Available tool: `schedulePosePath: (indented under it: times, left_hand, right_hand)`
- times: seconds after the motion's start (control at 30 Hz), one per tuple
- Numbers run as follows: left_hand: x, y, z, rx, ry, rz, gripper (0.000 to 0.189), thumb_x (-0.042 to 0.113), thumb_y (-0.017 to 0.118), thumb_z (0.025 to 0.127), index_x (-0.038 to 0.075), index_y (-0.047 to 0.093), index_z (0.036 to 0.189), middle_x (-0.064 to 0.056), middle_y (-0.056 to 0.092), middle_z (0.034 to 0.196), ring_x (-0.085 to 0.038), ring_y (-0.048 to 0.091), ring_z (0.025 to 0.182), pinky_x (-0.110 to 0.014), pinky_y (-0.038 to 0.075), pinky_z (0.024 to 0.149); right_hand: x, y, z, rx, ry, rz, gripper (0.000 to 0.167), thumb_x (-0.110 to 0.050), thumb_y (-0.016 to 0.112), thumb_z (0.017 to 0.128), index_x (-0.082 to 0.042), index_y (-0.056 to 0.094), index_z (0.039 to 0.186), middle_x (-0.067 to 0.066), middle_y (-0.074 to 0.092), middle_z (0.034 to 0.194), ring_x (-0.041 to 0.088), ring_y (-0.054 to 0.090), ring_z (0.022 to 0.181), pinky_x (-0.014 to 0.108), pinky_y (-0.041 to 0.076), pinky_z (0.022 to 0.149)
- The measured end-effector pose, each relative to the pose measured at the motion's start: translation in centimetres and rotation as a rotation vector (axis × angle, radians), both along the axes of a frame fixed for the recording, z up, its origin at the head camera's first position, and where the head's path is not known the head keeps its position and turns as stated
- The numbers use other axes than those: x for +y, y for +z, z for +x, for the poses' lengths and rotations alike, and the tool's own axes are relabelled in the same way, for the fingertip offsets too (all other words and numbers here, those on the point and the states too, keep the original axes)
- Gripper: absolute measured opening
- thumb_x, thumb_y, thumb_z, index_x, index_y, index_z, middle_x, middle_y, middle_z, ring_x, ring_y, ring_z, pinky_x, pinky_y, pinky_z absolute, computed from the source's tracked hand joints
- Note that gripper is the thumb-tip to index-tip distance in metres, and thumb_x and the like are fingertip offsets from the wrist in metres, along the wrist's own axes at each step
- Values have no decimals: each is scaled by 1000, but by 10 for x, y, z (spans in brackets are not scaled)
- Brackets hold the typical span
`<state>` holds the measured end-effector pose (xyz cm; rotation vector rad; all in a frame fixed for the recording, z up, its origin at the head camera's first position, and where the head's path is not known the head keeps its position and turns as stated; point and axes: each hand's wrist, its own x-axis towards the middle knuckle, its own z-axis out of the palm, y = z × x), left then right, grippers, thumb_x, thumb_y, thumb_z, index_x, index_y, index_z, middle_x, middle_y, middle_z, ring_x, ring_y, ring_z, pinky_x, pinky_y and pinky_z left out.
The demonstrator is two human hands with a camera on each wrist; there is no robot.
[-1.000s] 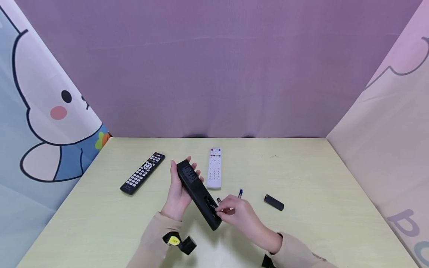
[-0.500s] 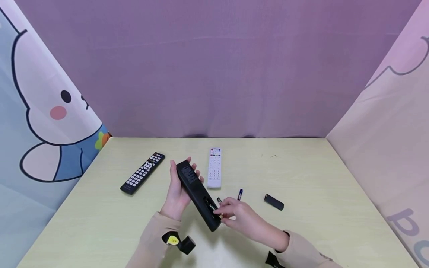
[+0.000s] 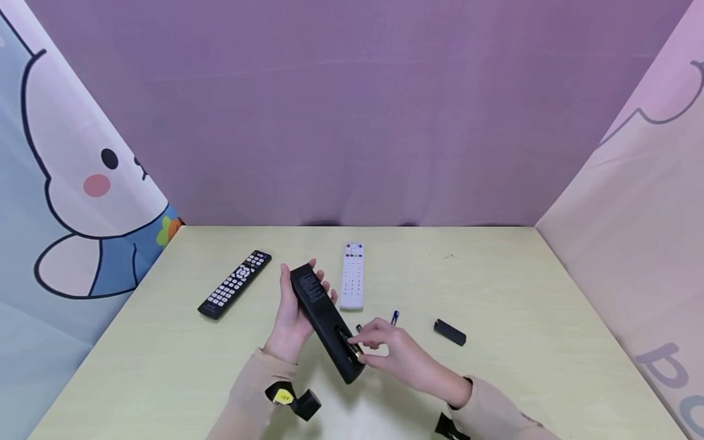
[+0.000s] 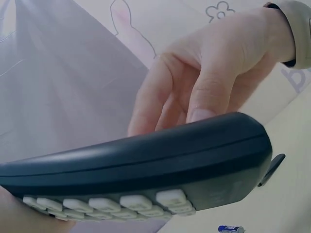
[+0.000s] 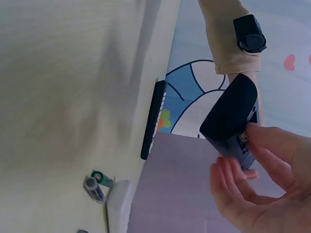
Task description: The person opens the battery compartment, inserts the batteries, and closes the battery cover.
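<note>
Tilted over the table, a black remote control (image 3: 321, 308) shows its labelled back and uncovered battery compartment in the head view. My left hand (image 3: 289, 324) grips its upper part, thumb along one side and fingers behind. At the compartment near the lower end, my right hand (image 3: 404, 357) pinches a battery (image 3: 356, 351) between thumb and index finger. Its brass-coloured end (image 5: 244, 137) shows beside the thumb in the right wrist view. In the left wrist view the remote's side and white buttons (image 4: 136, 202) face the camera, and the right fingertips are partly hidden behind its edge.
A second black remote (image 3: 234, 285) lies at the left, a white remote (image 3: 352, 276) at the back middle. Loose batteries, one blue (image 3: 395, 317) and another (image 3: 359, 328) partly behind the right hand, lie on the table. Further right rests the black battery cover (image 3: 450, 332).
The right fingers have shifted along the compartment, and the battery, which stuck out at a slant, now lies closer in line with it. The left hand keeps its grip nearly still.
</note>
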<state>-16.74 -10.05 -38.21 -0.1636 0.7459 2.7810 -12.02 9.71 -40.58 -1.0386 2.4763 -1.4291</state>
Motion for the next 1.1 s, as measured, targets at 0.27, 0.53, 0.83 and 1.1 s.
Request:
schedulePosePath:
  times: [0.27,0.53,0.83,1.1]
  left_hand:
    - [-1,1,1,-2,4,21,61,63,32,83,21,31,127,3,46,88,-12,46,76,-30,39,76]
    - [-1,3,2,-6,10,64,58,64,35,81,21,38,120,2,48,87,-13,46,76,-32,40,77]
    - [-1,6,3,-11,19,102,57,64,36,81,20,39,117,1,48,86,-13,47,76,-32,39,76]
    - [1,8,6,-4,8,110,58,65,34,81,20,38,118,1,46,87,-13,46,71,-31,39,74]
  right_hand:
    - [1,-9,-3,-352,45,-144,34,-12,59,84,-2,56,117,18,55,117,23,59,96,21,48,76]
    - [-1,-15,-1,-497,18,-277,37,-11,60,83,1,54,118,20,56,113,14,61,88,26,48,78]
    - [-6,-9,7,-561,-126,-359,36,-10,65,79,6,57,110,21,58,108,12,62,85,27,50,75]
    - [-9,-6,11,-573,-198,-363,34,-8,67,76,7,60,106,19,60,105,10,61,79,25,50,72]
